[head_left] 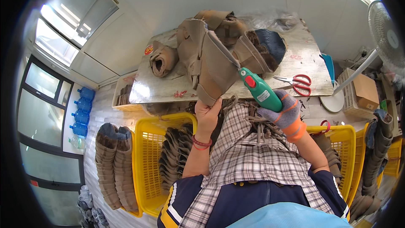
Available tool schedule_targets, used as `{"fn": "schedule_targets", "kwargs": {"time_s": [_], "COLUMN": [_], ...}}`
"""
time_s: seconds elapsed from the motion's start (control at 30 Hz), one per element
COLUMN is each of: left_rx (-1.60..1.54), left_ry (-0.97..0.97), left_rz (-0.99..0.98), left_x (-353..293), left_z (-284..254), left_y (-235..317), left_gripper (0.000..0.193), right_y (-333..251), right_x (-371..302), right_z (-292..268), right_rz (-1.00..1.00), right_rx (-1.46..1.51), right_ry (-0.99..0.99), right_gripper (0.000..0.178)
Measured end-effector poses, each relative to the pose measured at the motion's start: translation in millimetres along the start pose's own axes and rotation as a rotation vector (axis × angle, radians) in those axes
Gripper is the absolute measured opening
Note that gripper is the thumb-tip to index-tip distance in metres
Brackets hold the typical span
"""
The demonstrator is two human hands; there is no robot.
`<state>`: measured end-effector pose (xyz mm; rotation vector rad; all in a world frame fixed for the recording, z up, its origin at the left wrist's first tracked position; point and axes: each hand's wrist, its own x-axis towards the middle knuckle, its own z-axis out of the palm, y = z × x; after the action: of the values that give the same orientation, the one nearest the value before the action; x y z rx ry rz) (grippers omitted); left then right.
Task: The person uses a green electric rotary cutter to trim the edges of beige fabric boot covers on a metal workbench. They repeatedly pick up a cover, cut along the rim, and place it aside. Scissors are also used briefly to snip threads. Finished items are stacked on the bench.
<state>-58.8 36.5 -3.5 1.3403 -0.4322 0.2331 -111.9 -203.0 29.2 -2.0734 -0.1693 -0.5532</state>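
My bare left hand [206, 116], with red bands on its wrist, pinches the lower edge of a brown boot upper [216, 71] at the front of the table. My right hand [283, 114] wears a grey and orange glove and is wrapped round a green cordless electric cutter [262, 89] with a red button. The cutter's tip meets the right edge of the upper. Behind it lie more brown uppers [249, 52], some showing fur lining, and a dark blue shiny piece [270, 44]. A rolled upper [162, 60] with a round sticker rests on the left.
Red-handled scissors [302, 85] lie on the worn table [314, 59], right of the cutter. Yellow baskets [143, 173] with stacked uppers flank me. Tall stacks of uppers [113, 164] stand at left. A white fan [384, 27] is at right, blue water jugs [84, 105] by the left wall.
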Motion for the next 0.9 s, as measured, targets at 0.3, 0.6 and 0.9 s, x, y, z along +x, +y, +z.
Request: {"fn": "schedule_targets", "kwargs": {"time_s": [0.3,0.6,0.9], "left_rx": [0.832,1.155,1.600], "left_ry": [-0.130,-0.212,0.092], "left_rz": [0.495,0.574,0.629], "left_x": [9,-3,81], "left_z": [11,40,-25], "left_y": [0,4,48], "left_gripper": [0.034,0.034,0.011], "right_y": [-6,0,64], "right_x": [1,14,-19], "right_z": [-3,-15,-45], "right_rz": [0.155,0.304,0.422], "right_rx": [0.188,0.330,0.247], "right_ry": [0.053,0.169,0.269], "right_gripper": [0.044,0.037,0.034]}}
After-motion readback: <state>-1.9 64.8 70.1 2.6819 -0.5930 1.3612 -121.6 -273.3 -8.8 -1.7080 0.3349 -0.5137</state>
